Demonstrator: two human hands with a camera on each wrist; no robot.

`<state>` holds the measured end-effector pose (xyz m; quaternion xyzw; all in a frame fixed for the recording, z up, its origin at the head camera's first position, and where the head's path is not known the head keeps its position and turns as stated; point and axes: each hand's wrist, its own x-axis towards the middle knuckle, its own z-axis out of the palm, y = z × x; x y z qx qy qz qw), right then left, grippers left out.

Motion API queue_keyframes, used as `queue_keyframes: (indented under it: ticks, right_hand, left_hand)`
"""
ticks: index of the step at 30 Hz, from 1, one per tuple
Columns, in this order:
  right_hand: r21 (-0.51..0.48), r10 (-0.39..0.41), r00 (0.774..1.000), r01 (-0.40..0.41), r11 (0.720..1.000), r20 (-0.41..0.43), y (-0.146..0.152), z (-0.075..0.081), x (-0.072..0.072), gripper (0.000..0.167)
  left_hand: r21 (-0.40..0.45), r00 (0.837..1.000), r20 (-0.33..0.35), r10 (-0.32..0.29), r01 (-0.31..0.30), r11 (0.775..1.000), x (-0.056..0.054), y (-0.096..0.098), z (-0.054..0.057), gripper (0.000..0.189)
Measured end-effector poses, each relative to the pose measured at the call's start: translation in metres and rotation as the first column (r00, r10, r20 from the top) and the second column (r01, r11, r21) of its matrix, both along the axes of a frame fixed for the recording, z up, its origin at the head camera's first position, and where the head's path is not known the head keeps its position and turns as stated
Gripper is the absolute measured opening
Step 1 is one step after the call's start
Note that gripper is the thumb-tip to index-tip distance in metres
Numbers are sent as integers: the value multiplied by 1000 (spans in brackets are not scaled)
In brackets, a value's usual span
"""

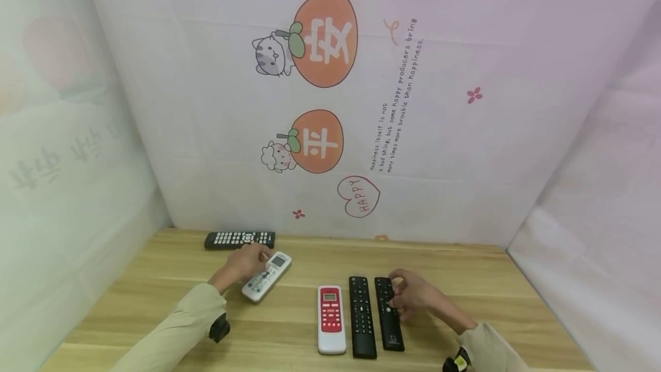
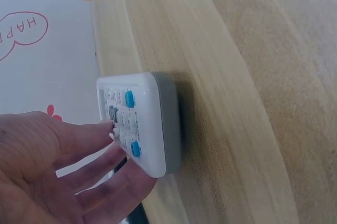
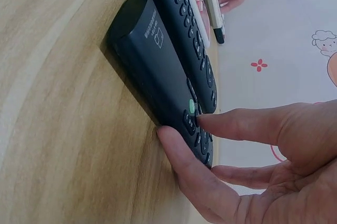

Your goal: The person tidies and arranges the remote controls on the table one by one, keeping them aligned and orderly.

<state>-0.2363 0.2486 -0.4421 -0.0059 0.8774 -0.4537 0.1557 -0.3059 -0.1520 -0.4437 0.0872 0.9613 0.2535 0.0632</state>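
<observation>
On the left, my left hand pinches a white remote control by its side edge, thumb over its buttons. In the left wrist view this white remote is tilted, with blue and grey buttons and a shadow beside it on the wood. On the right, my right hand grips the upper part of a black remote control, which lies on the table. The right wrist view shows one digit on that remote's button face and others along its edge.
A white remote with a red face and a longer black remote lie side by side, left of the gripped black one. Another black remote lies at the back left. A printed cloth borders the wooden table.
</observation>
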Motion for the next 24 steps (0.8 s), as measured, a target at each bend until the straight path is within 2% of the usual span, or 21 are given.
queue_keyframes:
  ticks: [9, 12, 19, 24]
  right_hand:
    - [-7, 40, 999, -41, 999, -19, -1, 1, 1, 66]
    - [18, 22, 999, -21, 1000, -24, -3, 0, -1, 64]
    - [52, -32, 999, 32, 998, -7, -4, -2, -3, 60]
    - [47, -14, 1000, 14, 999, -8, -4, 1, -4, 59]
  left_hand:
    - [22, 999, 34, 3, -3, 1000, -1, -1, -1, 30]
    - [51, 999, 36, -4, 3, 999, 0, -3, 0, 31]
    - [153, 996, 93, -14, -1, 988, -2, -13, 0, 33]
    - [165, 993, 121, -8, -12, 986, -3, -15, 1, 35]
